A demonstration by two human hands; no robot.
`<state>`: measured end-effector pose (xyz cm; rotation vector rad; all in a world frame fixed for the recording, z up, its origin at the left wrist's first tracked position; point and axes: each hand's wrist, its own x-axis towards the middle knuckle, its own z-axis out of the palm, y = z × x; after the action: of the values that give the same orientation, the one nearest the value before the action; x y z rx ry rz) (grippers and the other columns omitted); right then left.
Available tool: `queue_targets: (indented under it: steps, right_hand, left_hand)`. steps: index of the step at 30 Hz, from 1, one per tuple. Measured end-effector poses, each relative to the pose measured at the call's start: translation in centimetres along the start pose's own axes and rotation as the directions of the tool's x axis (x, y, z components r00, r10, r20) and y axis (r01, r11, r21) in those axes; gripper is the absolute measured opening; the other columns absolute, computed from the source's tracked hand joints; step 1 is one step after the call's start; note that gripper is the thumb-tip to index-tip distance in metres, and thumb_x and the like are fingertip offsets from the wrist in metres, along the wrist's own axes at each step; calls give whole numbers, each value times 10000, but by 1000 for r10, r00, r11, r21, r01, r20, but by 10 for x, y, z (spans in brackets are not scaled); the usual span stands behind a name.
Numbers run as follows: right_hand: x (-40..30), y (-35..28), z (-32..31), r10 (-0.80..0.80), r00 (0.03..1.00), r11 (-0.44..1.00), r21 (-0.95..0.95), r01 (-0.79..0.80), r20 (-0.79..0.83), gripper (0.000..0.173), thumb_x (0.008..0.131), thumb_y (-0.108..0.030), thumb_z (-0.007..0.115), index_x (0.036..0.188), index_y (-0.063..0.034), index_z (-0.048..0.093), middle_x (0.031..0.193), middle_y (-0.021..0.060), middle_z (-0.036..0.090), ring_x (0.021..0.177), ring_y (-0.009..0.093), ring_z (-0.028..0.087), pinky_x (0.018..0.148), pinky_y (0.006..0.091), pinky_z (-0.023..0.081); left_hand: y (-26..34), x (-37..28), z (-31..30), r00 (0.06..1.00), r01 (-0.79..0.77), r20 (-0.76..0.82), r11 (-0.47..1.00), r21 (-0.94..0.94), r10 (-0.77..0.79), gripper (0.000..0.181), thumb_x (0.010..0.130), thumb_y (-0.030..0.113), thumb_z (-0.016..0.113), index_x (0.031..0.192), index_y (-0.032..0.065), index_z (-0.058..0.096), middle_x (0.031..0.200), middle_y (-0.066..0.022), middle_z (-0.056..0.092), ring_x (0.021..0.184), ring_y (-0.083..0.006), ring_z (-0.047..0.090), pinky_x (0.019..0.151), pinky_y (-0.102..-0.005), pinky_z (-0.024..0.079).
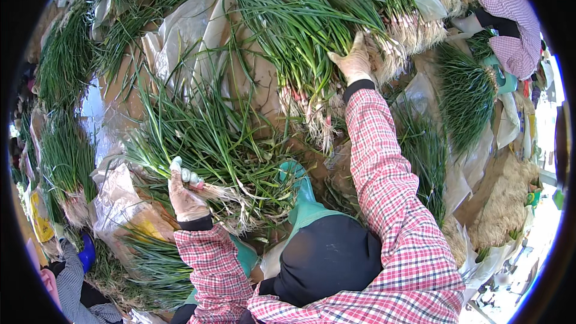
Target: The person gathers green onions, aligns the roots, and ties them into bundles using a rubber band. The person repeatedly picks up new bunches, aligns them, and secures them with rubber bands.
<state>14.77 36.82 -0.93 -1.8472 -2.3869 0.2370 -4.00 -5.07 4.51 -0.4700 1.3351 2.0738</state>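
My left hand (185, 193), in a soiled pale glove, is closed around a small bunch of spring onions (155, 168). Their white roots (220, 192) stick out to the right, and their green leaves point up and left. Farther out, my right hand (354, 62), also gloved, reaches into a large heap of spring onions (288, 27). Its thumb and forefinger are spread at the root end; the other fingers are hidden among the stalks, so a grip there is unclear. Loose onions and leaf scraps (225, 144) cover the ground between my hands.
My green boot (299, 184) stands among the scraps. Plastic sheeting (184, 40) lies beyond. More onion bundles lie left (67, 157) and right (468, 99). One person in a checked sleeve (517, 31) is at upper right; another person's sleeve (74, 265) shows at lower left.
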Motion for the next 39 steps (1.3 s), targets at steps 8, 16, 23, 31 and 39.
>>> queue_targets:
  steps: [8,16,23,31,39]
  right_hand:
    - [-74,-100,25,-304,910,949,176,262,282,644,802,-160,553,1359,-28,259,1252,196,396,1135,309,448,945,359,401]
    - [-117,-75,-7,-652,736,706,498,503,181,433,880,-327,503,1263,-127,473,1289,59,479,1180,215,452,1033,313,309]
    - [60,69,-30,141,981,965,-241,-106,132,1085,683,-430,721,1423,-132,-15,1475,125,99,1364,277,75,1110,344,122]
    - [12,53,-19,101,973,978,161,-136,205,790,740,-317,660,1350,9,278,1243,264,459,1133,342,488,989,338,370]
    - [-101,-78,-19,-349,914,924,-84,372,208,712,838,-169,520,1414,-69,115,940,174,532,787,249,584,802,404,476]
  left_hand:
    - [-9,-9,21,989,-113,105,991,67,106,327,892,253,547,1150,60,489,657,32,469,567,-95,479,477,-229,431]
    - [8,-7,7,984,-177,-3,971,159,179,241,880,182,564,1107,104,543,939,14,589,810,-142,571,543,-314,490]
    - [7,-7,-2,997,-78,-8,992,104,79,214,890,181,547,1091,110,543,824,-7,551,642,-133,521,481,-310,461]
    - [3,-10,-2,997,-76,-20,982,174,80,286,893,196,542,1159,95,516,814,1,524,639,-133,503,493,-309,465]
    - [-4,-14,23,991,-133,48,980,148,128,289,891,168,541,1167,91,507,898,-14,563,658,-126,522,481,-300,500]
